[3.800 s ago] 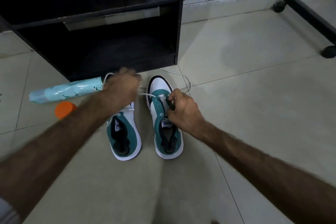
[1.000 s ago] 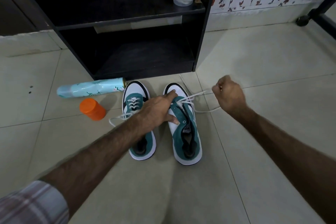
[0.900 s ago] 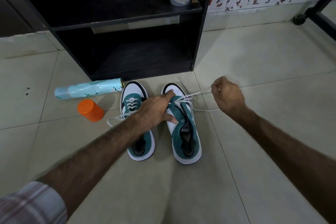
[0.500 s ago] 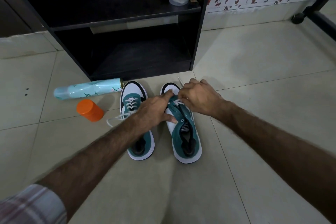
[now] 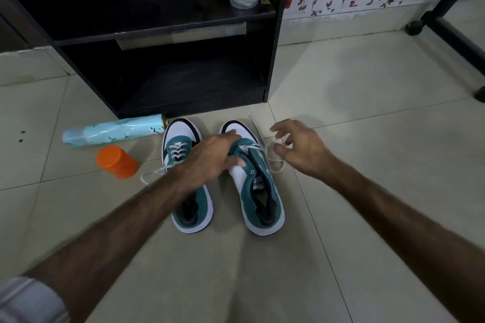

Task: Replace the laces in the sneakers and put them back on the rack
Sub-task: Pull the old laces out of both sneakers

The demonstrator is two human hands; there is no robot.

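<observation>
Half a second earlier the right hand (image 5: 301, 148) had crowded the eyelets; now it had drawn aside, fingers (image 5: 279, 149) loosely pinching the white lace (image 5: 274, 162), so another crossing was probably threaded. The left hand (image 5: 210, 157) lay flat, fingers released, pressing the right sneaker (image 5: 258, 186). Both teal-and-white sneakers stood side by side on the floor before the black rack (image 5: 273, 34), the left sneaker (image 5: 183, 155) only partly laced.

Left hand (image 5: 210, 157) presses the right sneaker (image 5: 256, 181); right hand (image 5: 299, 147) pinches its white lace (image 5: 273, 157).
</observation>
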